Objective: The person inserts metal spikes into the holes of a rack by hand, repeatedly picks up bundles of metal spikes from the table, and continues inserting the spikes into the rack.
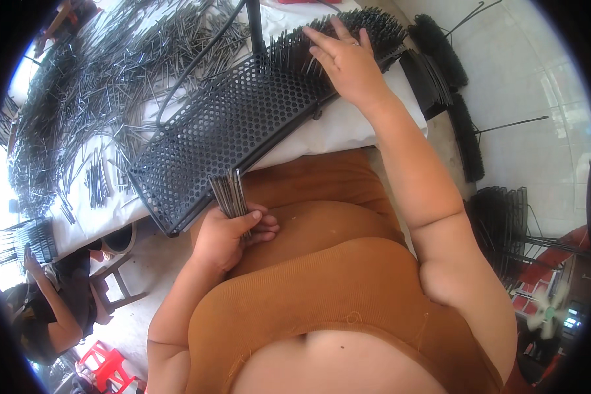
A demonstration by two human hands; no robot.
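Observation:
My left hand [224, 238] is closed round a bundle of thin dark strips [228, 190], held upright in front of my body, by the near edge of the black perforated rack [223, 118]. The long rack lies slantwise on the table, its many round holes bare along the left and middle part. Dark strips [386, 31] stand close together in its far right end. Over those strips is my right hand [348, 59], fingers spread, with nothing visible in them. Whether its fingertips touch the strips I cannot tell.
Loose dark strips [144, 46] lie heaped across the white-covered table [338, 134] at the far left. A black post [254, 29] rises behind the rack. Black bristly pieces [437, 49] lie at the right. Another person [56, 312] works at the lower left, near a red stool [108, 368].

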